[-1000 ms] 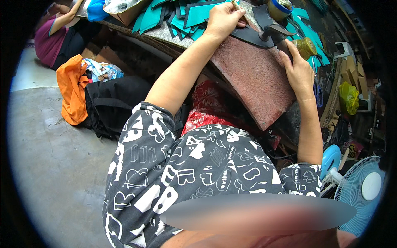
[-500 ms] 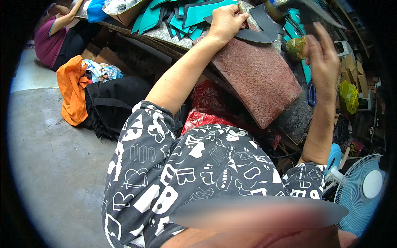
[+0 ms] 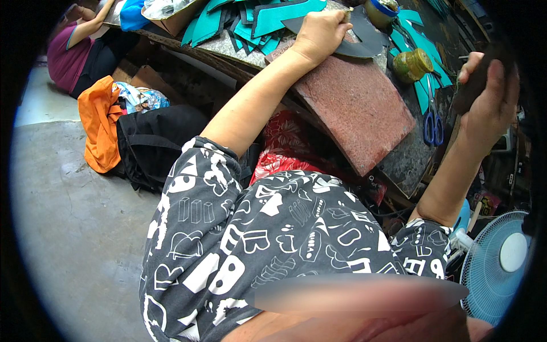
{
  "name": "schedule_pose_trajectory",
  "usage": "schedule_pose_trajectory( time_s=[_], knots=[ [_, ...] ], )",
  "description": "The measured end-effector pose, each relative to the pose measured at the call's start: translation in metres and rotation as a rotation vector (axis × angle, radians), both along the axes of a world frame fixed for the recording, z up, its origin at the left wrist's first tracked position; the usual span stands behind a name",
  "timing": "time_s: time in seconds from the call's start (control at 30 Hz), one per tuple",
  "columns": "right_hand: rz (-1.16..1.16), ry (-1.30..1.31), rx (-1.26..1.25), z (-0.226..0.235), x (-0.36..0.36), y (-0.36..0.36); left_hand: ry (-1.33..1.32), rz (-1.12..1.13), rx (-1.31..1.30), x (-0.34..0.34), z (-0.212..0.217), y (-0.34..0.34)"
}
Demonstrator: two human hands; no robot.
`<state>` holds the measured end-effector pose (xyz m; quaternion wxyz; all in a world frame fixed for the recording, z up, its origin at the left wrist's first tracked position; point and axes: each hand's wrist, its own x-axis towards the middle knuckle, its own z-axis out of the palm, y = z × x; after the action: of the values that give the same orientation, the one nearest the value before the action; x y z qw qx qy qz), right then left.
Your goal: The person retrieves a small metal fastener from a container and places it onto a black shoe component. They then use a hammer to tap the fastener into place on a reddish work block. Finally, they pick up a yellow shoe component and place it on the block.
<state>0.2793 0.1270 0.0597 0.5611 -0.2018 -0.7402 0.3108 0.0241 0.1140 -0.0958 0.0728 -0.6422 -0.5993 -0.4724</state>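
My left hand (image 3: 322,37) is closed in a pinch above the far edge of a reddish, rough slab (image 3: 359,114). A small pale tip shows at its fingers, but I cannot make out the thing they hold. Beneath and beside that hand lies a flat, curved dark grey piece (image 3: 364,37). Raised at the far right, my right hand (image 3: 493,105) grips a dark flat piece (image 3: 478,82), whose full shape is lost in shadow. Between the hands, a stained yellow-green jar (image 3: 413,65) lies tilted near blue-handled scissors (image 3: 433,128).
Turquoise cut pieces (image 3: 228,23) are heaped at the table's far left; more turquoise strips (image 3: 421,94) lie by the scissors. Behind stands an open jar (image 3: 380,12). A fan (image 3: 493,273) is at the lower right, a black bag (image 3: 159,142) at left, and another person (image 3: 71,57) beyond.
My right hand has swung right and slightly down with the dark piece, uncovering the jars and scissors. My left hand has shifted slightly right and nearer.
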Motion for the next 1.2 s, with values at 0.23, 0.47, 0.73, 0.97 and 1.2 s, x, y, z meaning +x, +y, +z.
schedule_pose_trajectory(
  time_s=[0.23,0.47,0.73,0.97,1.2],
  knots=[
    [-0.263,-0.723,-0.184,-0.085,-0.02,0.011,0.127,-0.062,0.038,0.008,-0.001,0.001],
    [-0.329,-0.988,0.421,-0.136,-0.004,0.001,-0.024,0.016,0.017,0.003,-0.005,-0.003],
    [0.211,-0.578,0.215,-0.019,0.019,-0.007,-0.131,-0.114,0.112,0.002,0.005,-0.006],
    [0.497,-0.881,0.238,-0.016,0.068,-0.076,-0.217,-0.092,-0.057,0.004,0.006,-0.023],
    [0.372,-0.95,0.196,-0.042,0.086,-0.069,-0.107,-0.001,-0.059,0.009,0.008,-0.042]
  ],
)
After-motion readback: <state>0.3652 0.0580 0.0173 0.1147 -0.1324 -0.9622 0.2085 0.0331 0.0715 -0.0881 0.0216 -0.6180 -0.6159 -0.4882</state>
